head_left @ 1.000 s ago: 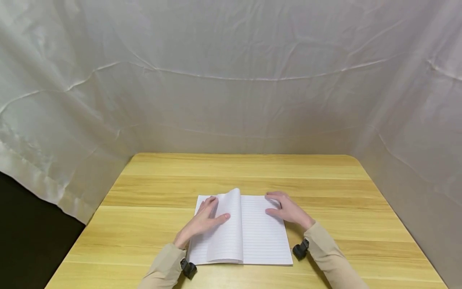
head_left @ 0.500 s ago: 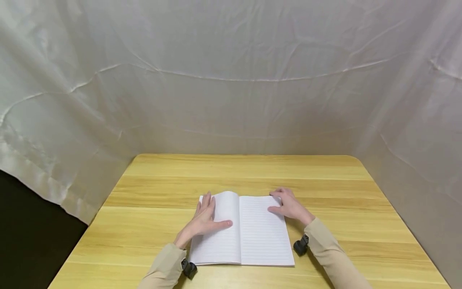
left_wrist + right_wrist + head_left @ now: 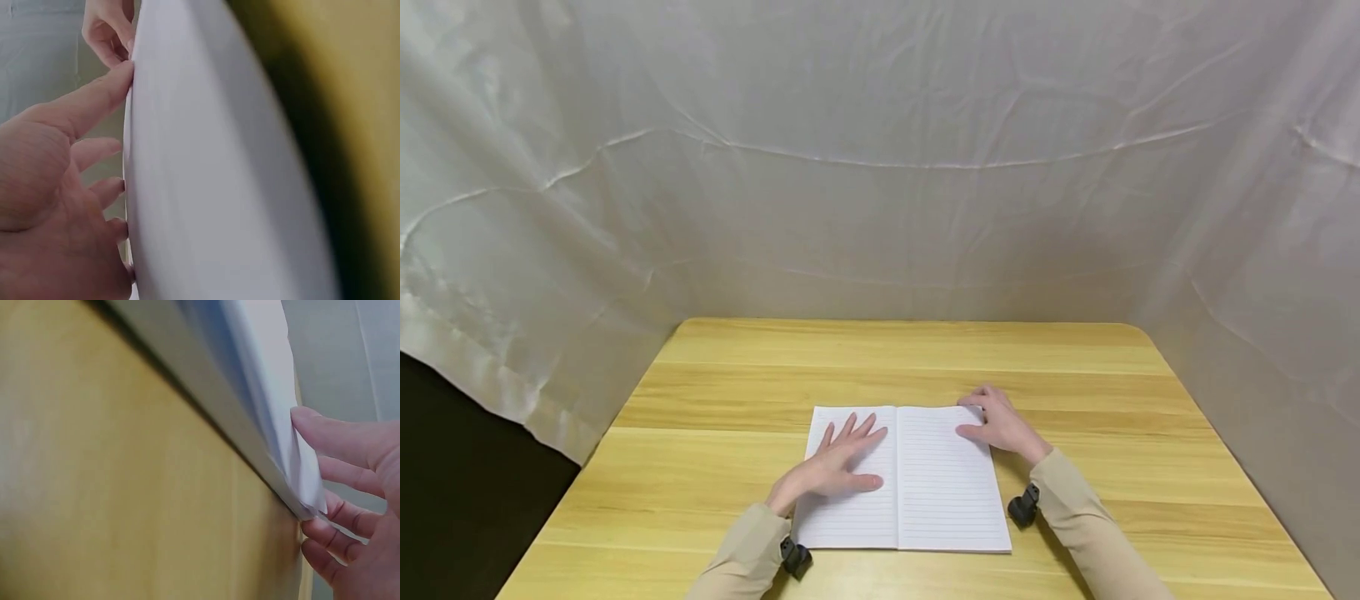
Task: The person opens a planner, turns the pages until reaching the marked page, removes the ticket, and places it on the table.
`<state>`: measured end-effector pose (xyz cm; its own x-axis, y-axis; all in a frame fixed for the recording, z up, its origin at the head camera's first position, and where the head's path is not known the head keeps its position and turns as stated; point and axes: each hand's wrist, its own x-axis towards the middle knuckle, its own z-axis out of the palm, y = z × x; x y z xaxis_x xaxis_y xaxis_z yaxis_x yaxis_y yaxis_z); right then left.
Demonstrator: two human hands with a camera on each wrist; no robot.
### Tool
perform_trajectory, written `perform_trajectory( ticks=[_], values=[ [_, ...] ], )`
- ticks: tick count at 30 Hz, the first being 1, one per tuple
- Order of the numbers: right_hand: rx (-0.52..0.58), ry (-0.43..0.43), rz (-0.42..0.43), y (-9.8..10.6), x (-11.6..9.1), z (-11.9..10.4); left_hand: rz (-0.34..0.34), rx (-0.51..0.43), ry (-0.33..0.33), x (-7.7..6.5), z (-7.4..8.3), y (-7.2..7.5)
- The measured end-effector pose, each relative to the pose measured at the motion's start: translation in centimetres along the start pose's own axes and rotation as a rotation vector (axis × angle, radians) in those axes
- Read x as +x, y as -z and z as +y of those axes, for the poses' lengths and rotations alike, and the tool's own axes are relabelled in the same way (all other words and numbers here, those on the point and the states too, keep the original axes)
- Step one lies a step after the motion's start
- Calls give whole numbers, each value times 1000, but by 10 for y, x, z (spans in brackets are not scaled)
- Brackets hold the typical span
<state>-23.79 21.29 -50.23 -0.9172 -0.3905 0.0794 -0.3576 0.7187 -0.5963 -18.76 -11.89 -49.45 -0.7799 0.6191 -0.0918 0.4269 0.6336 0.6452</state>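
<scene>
An open notebook [image 3: 951, 492] with white lined pages lies flat on the table, its fold running down the middle. My left hand [image 3: 831, 472] rests on the left page, fingers spread and straight; the left wrist view shows the thumb and fingertips touching the paper. At the top right corner, my right hand [image 3: 1002, 425] holds the notebook, thumb on the right page and fingers bent at the top edge. In the right wrist view the fingers [image 3: 337, 537] lie around that corner, and the page edges [image 3: 275, 425] stand slightly apart.
The wooden table [image 3: 910, 358] stretches beyond and to both sides of the notebook. A pale fabric curtain [image 3: 880, 208] hangs behind it and along the sides. Each sleeve carries a small black wrist camera [image 3: 1022, 507].
The raised left page has come down flat. My left hand has spread its fingers and shifted slightly toward the fold. My right hand's fingers have moved from the page to the top edge.
</scene>
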Motion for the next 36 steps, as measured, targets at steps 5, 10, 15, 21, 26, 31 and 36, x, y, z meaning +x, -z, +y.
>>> perform_trajectory(
  ticks=[5, 10, 15, 21, 26, 31, 36],
  values=[
    [-3, -2, 40, -1, 0, 1, -19, 13, -6, -1, -2, 1],
    [-10, -3, 99, -2, 1, 0, -27, 2, 0, -2, -1, 2],
    [5, -13, 153, -2, 2, -1, -26, -1, 0, -2, 0, 2],
    [65, -23, 203, -2, 1, -1, -13, -14, 4, -2, -1, 2],
    [85, -15, 242, -3, -1, -2, -2, -24, 2, -2, -1, 1],
    [81, 44, 270, -3, -2, -4, 8, -31, -1, -2, -2, 1],
    [114, 100, 230, -2, -6, -6, 20, -52, -11, -2, -3, 0]
  ],
)
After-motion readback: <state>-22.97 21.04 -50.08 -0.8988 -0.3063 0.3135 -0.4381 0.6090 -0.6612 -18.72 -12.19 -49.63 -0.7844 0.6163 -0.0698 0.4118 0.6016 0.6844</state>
